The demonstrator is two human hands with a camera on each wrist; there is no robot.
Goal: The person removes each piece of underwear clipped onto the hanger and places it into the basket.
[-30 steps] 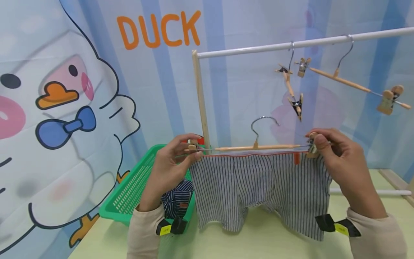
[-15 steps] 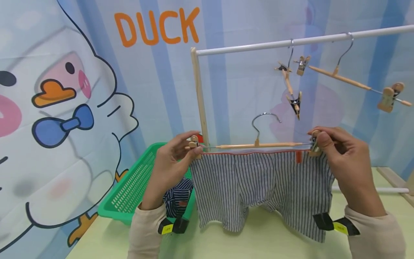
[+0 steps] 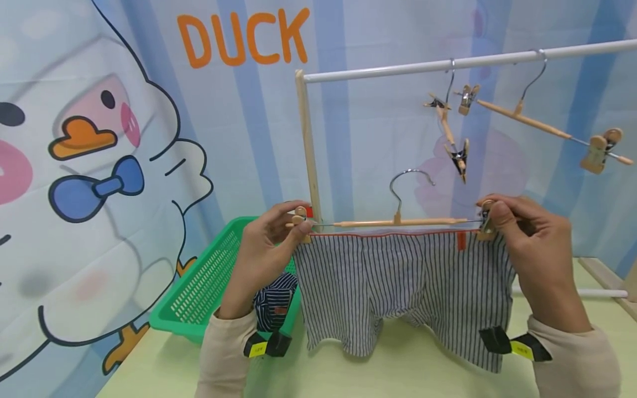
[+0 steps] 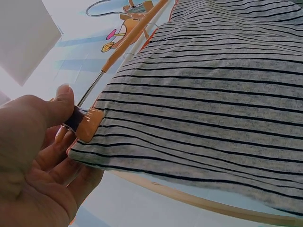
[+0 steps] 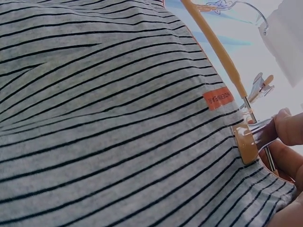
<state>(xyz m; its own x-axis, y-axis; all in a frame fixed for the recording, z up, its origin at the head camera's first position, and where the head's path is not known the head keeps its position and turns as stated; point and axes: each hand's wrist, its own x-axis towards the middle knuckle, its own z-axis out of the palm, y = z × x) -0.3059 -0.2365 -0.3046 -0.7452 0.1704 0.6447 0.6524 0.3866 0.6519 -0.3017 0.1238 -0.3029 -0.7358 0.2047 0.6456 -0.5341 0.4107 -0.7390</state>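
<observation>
Grey shorts with dark stripes (image 3: 398, 276) and an orange waistband hang from a wooden clip hanger (image 3: 368, 223) with a metal hook. At the hanger's left end, my left hand (image 3: 261, 254) pinches the clip (image 4: 90, 124), which is closed on the waistband corner. My right hand (image 3: 539, 254) pinches the other clip (image 5: 246, 142) between thumb and fingers; it bites the waistband just beyond a small orange label (image 5: 218, 98). The hanger is held level in front of the rack, its hook below the rail.
A white rail (image 3: 378, 72) on a wooden post (image 3: 307, 143) carries two bare clip hangers, one angled (image 3: 445, 124) and one wider (image 3: 542, 124). A green basket (image 3: 204, 276) on the left holds a dark striped garment (image 3: 275, 301). The pale table (image 3: 378, 376) lies beneath.
Both hands keep their hold on the clips. The hanger and striped shorts have risen very slightly in the head view, and the camera view has shifted a little.
</observation>
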